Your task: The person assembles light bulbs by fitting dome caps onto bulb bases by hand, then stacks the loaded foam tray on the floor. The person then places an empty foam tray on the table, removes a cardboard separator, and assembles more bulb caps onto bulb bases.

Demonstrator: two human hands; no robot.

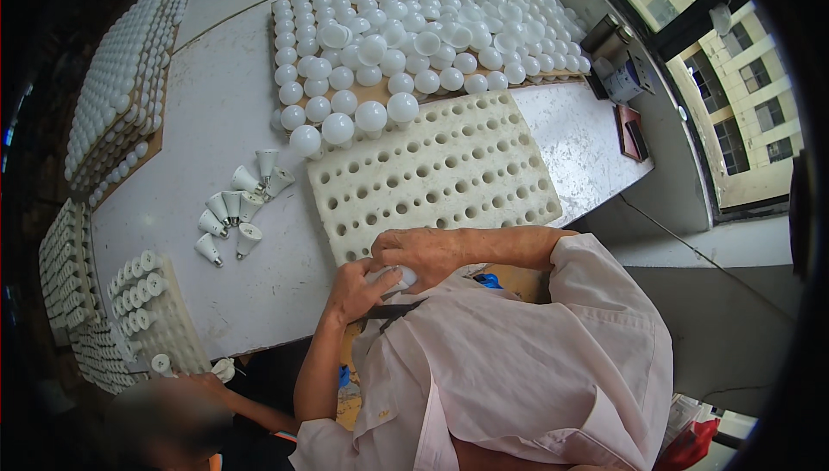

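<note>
Close to my body, at the near edge of the foam board, my left hand and my right hand are closed together around a white LED bulb. Fingers cover much of the bulb, so I cannot tell whether it is whole or only a part. Just beyond my hands lies the cream foam board, with rows of large and small holes. Several round white bulbs stand along its far left edge. To the left, a loose group of white cone-shaped bulb housings with screw bases lies on the table.
A board crowded with white bulbs and loose dome covers fills the far side. Stacked bulb trays stand far left. A co-worker's hand is by a tray of bulb housings at near left. Flasks stand by the window.
</note>
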